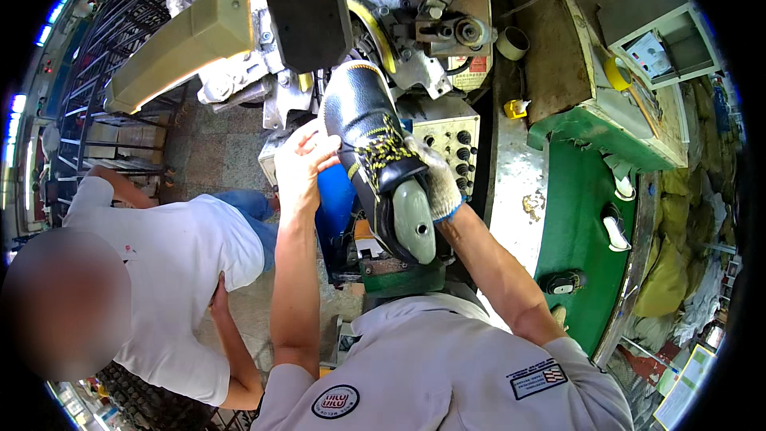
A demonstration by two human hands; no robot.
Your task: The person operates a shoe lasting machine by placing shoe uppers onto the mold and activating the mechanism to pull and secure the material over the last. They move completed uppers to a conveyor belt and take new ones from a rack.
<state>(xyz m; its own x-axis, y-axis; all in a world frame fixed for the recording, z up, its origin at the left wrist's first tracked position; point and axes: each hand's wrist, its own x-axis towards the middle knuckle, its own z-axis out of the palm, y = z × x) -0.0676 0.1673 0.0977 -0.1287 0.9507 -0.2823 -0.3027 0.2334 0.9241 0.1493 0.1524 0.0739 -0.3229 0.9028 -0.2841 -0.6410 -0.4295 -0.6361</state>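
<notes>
A black leather shoe (357, 104) with yellow-and-black laces and yellow stitching is in both hands, its toe up against the machine (375, 24). A grey-green shoe last (413, 219) fills its opening and sticks out toward me, with a hole in its top. My bare left hand (307, 161) presses its fingers to the shoe's left side. On the right side, my right hand (438, 178), in a knitted glove with a blue cuff edge, grips the shoe near the heel; the shoe hides some of its fingers.
Beside the machine stands a control panel (451, 148) with black knobs. On my right runs a green conveyor belt (578, 215) with several shoes and a wooden bench (550, 56) beyond. A person in a white shirt (175, 263) is close on my left, near metal racks (96, 104).
</notes>
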